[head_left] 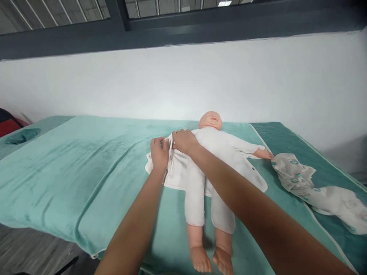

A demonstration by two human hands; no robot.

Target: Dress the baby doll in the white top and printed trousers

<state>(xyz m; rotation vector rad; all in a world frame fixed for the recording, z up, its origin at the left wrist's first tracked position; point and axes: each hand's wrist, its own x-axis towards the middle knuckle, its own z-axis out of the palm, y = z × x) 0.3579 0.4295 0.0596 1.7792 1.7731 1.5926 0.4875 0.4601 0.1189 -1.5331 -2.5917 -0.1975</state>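
Observation:
A baby doll [219, 147] with a white cloth body lies on its back, head toward the wall and bare feet toward me. Beneath it a white baby garment [179, 177] is spread open, its edges showing on both sides. My left hand [159, 152] is closed on the garment's fabric to the left of the doll. Close beside it, my right hand [185, 141] has its fingers curled over the same fabric near the doll's shoulder. The doll's arm on that side is hidden by my hands and the cloth. Its other arm stretches out to the right.
A crumpled white printed cloth [298, 177] lies to the right, by the doll's outstretched hand. Green plush covers [86, 164] spread over the bed or table. A white wall [129, 84] rises behind, and a red and black item [10, 124] shows at far left.

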